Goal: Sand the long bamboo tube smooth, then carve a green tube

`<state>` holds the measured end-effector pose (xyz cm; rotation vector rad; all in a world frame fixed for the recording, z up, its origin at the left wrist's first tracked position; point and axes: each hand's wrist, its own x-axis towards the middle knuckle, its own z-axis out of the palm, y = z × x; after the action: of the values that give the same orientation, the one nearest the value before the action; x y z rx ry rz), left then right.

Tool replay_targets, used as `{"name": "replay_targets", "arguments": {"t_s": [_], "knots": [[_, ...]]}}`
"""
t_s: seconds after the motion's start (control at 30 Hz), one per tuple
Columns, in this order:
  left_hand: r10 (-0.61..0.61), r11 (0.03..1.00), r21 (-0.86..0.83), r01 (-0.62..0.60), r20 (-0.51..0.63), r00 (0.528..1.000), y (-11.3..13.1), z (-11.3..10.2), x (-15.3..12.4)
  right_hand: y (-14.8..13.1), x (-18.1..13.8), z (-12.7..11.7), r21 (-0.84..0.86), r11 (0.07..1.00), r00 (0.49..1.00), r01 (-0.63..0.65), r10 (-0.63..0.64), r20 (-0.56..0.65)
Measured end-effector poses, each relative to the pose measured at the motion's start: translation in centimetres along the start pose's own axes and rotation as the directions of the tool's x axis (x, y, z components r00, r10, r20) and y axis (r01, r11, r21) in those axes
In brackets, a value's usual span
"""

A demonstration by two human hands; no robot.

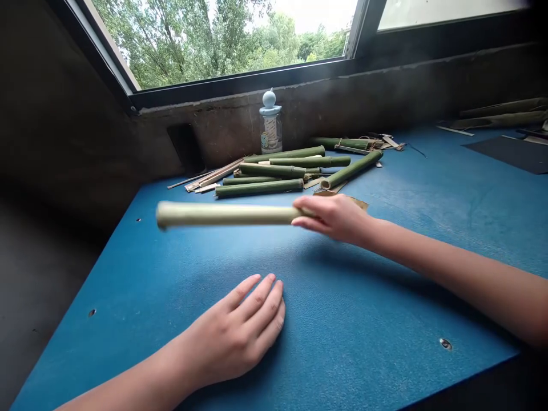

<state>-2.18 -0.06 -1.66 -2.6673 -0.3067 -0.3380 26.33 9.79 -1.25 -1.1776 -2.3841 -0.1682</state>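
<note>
Left hand (pixel 240 337) flat, pole (pixel 226 214) aloft

Palm down near the table's (pixel 385 342) front edge, the left hand lies open, fingers together, holding nothing. Beyond it the right hand (pixel 336 217) is closed round one end of the pale pole, held level above the table's middle, its free end blurred. Gripped so far out, it likely wants a firm wrist. Green stalks (pixel 265 187) and a bottle (pixel 270 123) sit by the back edge.
</note>
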Motion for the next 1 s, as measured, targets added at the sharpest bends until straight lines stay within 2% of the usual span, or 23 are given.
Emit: {"name": "replay_targets", "arguments": {"t_s": [0.07, 0.17, 0.23, 0.37, 0.43, 0.57, 0.63, 0.73, 0.8, 0.9, 1.0], "knots": [[-0.032, 0.999, -0.022, 0.031, -0.006, 0.999, -0.1, 0.3, 0.0, -0.7, 0.0, 0.1, 0.008, 0.999, 0.996, 0.051, -0.051, 0.076], [-0.036, 0.999, -0.022, 0.036, 0.0, 0.999, -0.1, 0.6, 0.0, -0.6, 0.1, -0.1, 0.073, 0.997, 1.0, -0.03, 0.03, 0.0], [-0.042, 0.999, -0.023, 0.042, 0.001, 0.999, -0.1, 0.6, 0.0, -0.3, 0.2, -0.2, 0.122, 0.99, 0.998, -0.064, 0.065, -0.003], [-0.101, 0.995, -0.007, 0.1, -0.017, 0.995, 0.0, 0.6, 0.1, -0.4, 0.1, 0.0, 0.086, 0.996, 0.99, -0.001, -0.011, 0.139], [-0.111, 0.994, 0.008, 0.111, -0.015, 0.994, 0.0, 0.5, 0.2, -0.7, 0.1, 0.1, 0.086, 0.996, 0.995, -0.027, 0.018, 0.102], [-0.115, 0.993, -0.009, 0.115, -0.009, 0.993, -0.1, 0.6, 0.3, -0.6, 0.1, -0.2, 0.182, 0.975, 0.989, -0.124, 0.137, -0.06], [-0.123, 0.992, -0.021, 0.123, -0.001, 0.992, -0.1, 0.6, 0.3, -0.3, 0.1, -0.1, 0.176, 0.977, 0.989, -0.119, 0.132, -0.065], [-0.12, 0.992, -0.027, 0.12, 0.004, 0.993, -0.2, 0.6, 0.2, 0.1, 0.2, 0.5, 0.061, 0.993, 0.995, -0.104, 0.103, 0.011], [-0.115, 0.993, -0.021, 0.115, 0.006, 0.993, -0.1, 0.6, 0.1, 0.2, 0.3, 0.7, 0.033, 0.99, 0.99, -0.14, 0.14, 0.014], [-0.122, 0.992, -0.01, 0.122, 0.008, 0.993, 0.0, 0.5, 0.1, 0.3, 0.3, 0.5, 0.122, 0.972, 0.977, -0.199, 0.206, -0.045], [-0.181, 0.983, 0.003, 0.181, -0.036, 0.983, -0.4, 0.5, 0.2, 0.6, 0.2, 0.2, 0.176, 0.975, 0.985, -0.136, 0.152, -0.079]]}}
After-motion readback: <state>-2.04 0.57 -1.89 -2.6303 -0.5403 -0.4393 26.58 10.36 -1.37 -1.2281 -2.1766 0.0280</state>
